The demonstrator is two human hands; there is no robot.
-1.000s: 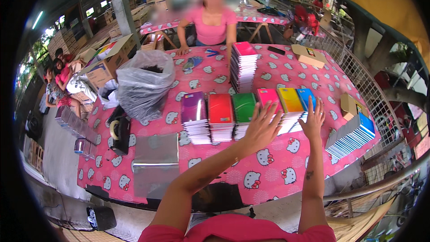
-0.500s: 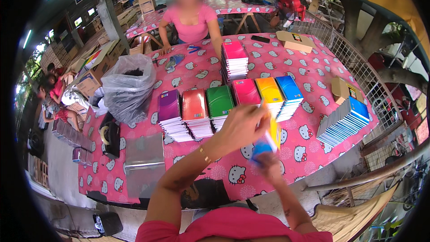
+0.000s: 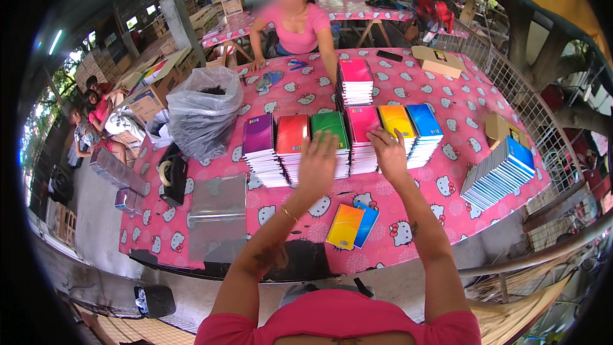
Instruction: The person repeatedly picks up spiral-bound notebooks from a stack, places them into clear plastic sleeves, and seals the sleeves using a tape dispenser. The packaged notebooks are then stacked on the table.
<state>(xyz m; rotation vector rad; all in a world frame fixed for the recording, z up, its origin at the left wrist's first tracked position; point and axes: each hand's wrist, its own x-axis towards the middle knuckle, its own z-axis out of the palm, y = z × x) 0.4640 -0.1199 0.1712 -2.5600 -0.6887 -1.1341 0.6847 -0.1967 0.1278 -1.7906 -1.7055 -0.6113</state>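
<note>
A row of spiral notebooks in stacks crosses the table: purple, red, green, pink, yellow and blue. My left hand is in front of the red and green stacks, its fingers stretched up over the green notebook, slightly blurred. At the near right corner of the top pink notebook, my right hand has its fingers bent in and closed on the edge. Closer to me, a loose yellow notebook lies partly over a loose blue notebook.
Behind the row stands another pink notebook stack, with a person reaching beside it. Leaning blue notebooks are at right. A plastic bag, tape dispenser and clear plastic sheets are at left.
The yellow and blue notebooks left my hands and now lie on the table, overlapping. Both hands moved forward to the stacks, the left to the green, the right to the pink.
</note>
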